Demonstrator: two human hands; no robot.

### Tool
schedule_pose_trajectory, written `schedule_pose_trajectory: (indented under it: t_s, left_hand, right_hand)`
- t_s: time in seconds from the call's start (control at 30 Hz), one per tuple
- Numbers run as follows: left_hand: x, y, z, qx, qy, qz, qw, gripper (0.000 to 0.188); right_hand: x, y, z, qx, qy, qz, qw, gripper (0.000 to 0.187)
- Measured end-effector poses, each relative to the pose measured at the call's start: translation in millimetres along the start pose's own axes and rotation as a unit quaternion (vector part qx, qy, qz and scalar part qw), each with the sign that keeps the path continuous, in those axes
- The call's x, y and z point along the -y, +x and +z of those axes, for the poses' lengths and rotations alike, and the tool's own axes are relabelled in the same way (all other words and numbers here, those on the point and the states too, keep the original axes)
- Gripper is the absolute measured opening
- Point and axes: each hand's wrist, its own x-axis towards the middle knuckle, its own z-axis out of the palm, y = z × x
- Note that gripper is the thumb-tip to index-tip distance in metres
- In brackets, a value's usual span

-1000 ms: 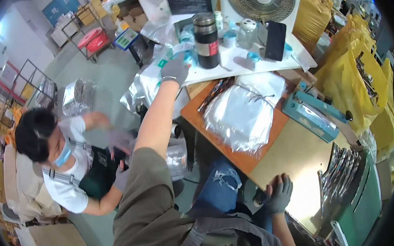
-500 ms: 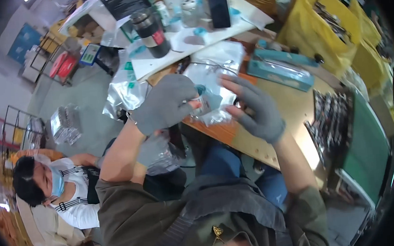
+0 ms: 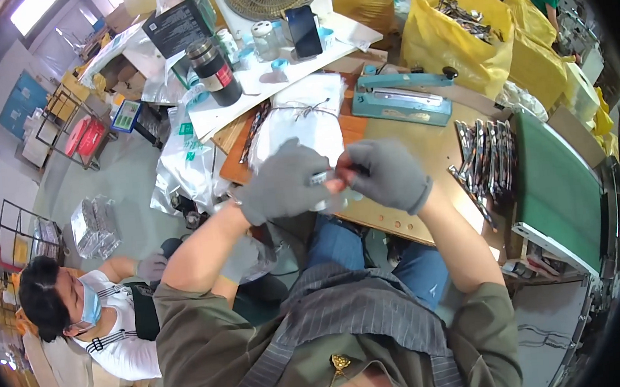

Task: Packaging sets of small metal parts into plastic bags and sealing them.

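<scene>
Grey gloves with bare fingertips cover both hands, which meet at the near edge of the work table (image 3: 400, 215). My left hand (image 3: 285, 182) is closed, with a small pale piece at its fingertips; its kind is too small and blurred to make out. My right hand (image 3: 388, 177) pinches at the same spot, its fingertips almost against the left ones. Something clear, like plastic film, shows below the fingers. Just beyond the hands lies a stack of clear plastic bags (image 3: 298, 129) with a dark cord across it. Slim dark metal pieces (image 3: 252, 134) lie left of that stack.
A teal bag sealer (image 3: 405, 102) stands behind my right hand. Rightward lie a row of shiny metal pieces (image 3: 485, 152) and a green conveyor belt (image 3: 561, 197). A white shelf (image 3: 204, 122) bears a thermos (image 3: 215, 75) and phone (image 3: 303, 32). A masked co-worker (image 3: 106, 307) sits left.
My right hand has gone from spread fingers to a pinch and come in to meet the left hand. The left hand stays closed. The whole view has shifted with my head.
</scene>
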Motion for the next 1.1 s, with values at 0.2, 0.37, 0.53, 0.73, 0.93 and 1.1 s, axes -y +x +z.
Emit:
schedule_pose_trajectory:
  t_s: [0.2,0.37,0.53,0.73,0.93,1.1]
  left_hand:
    - [8,23,31,-0.113,-0.088,0.098,0.985,0.010]
    - [32,49,30,-0.193,-0.136,0.054,0.970,0.010]
    - [183,102,-8,-0.313,0.069,-0.202,0.925,0.030]
    - [257,131,85,-0.158,0.108,-0.217,0.957,0.029]
    - [208,151,151,-0.226,0.097,-0.099,0.964,0.021]
    - [195,130,142,-0.212,0.080,-0.092,0.970,0.020]
  right_hand:
    - [-38,-11,11,0.015,0.405,0.220,0.887,0.009]
    - [-127,-49,31,-0.273,0.572,0.375,0.676,0.014]
    - [-149,-136,55,-0.217,0.499,0.474,0.692,0.018]
    - [-204,-105,79,-0.170,0.041,0.314,0.933,0.044]
    - [-299,-3,121,-0.309,0.287,0.402,0.813,0.040]
    - [-267,29,139,-0.130,0.413,0.420,0.798,0.030]
